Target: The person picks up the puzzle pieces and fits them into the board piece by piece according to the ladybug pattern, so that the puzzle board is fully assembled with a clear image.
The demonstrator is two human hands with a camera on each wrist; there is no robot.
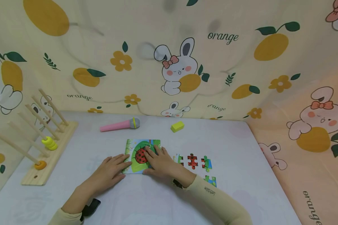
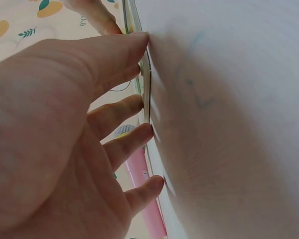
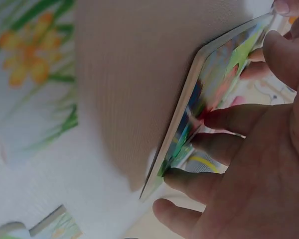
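Note:
A ladybug jigsaw board [image 1: 136,165] lies flat on the white table, its picture a red spotted ladybug on a green leaf. My left hand [image 1: 111,170] rests along the board's left edge with fingers extended, the fingertips touching the edge in the left wrist view. Over the right part of the picture lies my right hand [image 1: 163,162], fingers spread and fairly straight; in the right wrist view its fingertips touch the board [image 3: 222,69]. To the right are loose jigsaw pieces, among them a red one [image 1: 192,161] and a blue-green one [image 1: 210,181]. My right hand and forearm hide part of this area.
A pink toy microphone [image 1: 116,125] and a yellow block [image 1: 177,126] lie behind the board. At the left stands a wooden peg stand [image 1: 64,137] with yellow rings [image 1: 49,143] and an orange ring [image 1: 40,165]. A printed cloth backdrop [image 1: 146,25] rises behind the table.

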